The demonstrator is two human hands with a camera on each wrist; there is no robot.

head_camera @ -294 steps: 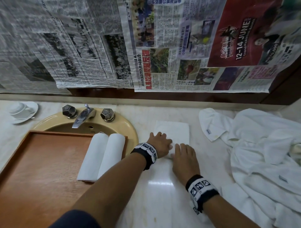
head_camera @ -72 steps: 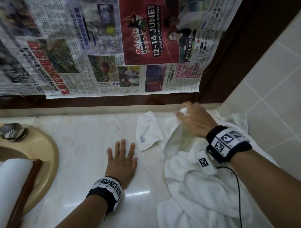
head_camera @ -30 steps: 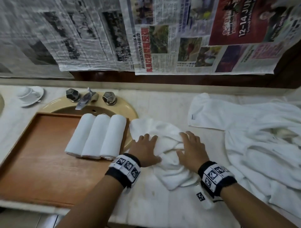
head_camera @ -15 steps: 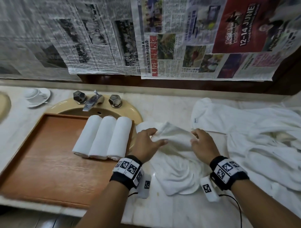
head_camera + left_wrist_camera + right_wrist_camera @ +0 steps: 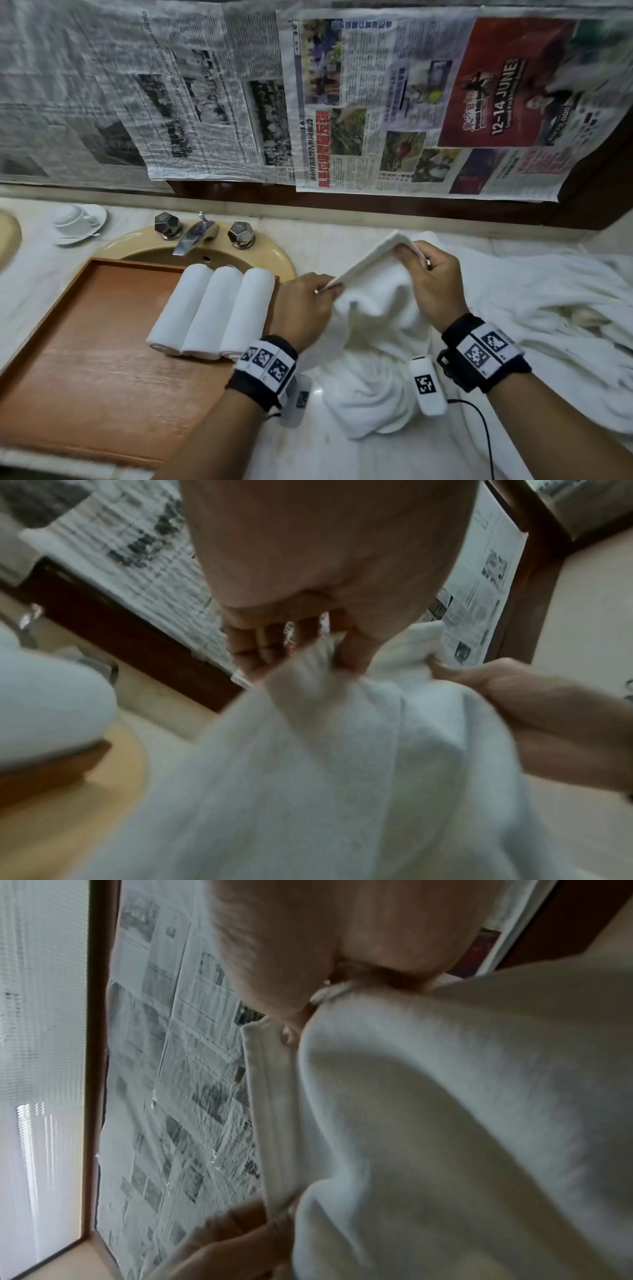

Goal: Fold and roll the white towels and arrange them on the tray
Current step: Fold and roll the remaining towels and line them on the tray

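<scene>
Blur softens both wrist views, so the fingers there are hard to read; the head view is clearer. Both hands hold one white towel (image 5: 373, 308) up off the counter (image 5: 342, 455): the left hand (image 5: 301, 308) pinches a corner of its upper edge between thumb and fingers, and the right hand (image 5: 431, 284) pinches the far corner, the edge drawn straight between them. The towel's lower part hangs and bunches on the counter, partly hidden behind both wrists and the marked wristbands (image 5: 486, 356). In the left wrist view the towel (image 5: 325, 764) fills the lower frame, gripped by the left hand (image 5: 308, 631), with the right hand (image 5: 496, 691) at its other corner. In the right wrist view the cloth (image 5: 462, 1123) covers most of the frame, and the right hand (image 5: 308, 969) is largely cut off at the top. Three rolled towels (image 5: 212, 311) lie side by side, touching, at the right end of the wooden tray (image 5: 85, 359), which sits across the front of the tan sink (image 5: 270, 253). A heap of loose white towels (image 5: 548, 315) lies on the right, running out of frame. A tap (image 5: 195, 233) with two knobs stands behind the sink, an upturned cup on a saucer (image 5: 77, 221) is far left, and newspaper sheets (image 5: 376, 102) hang on the wall behind.
</scene>
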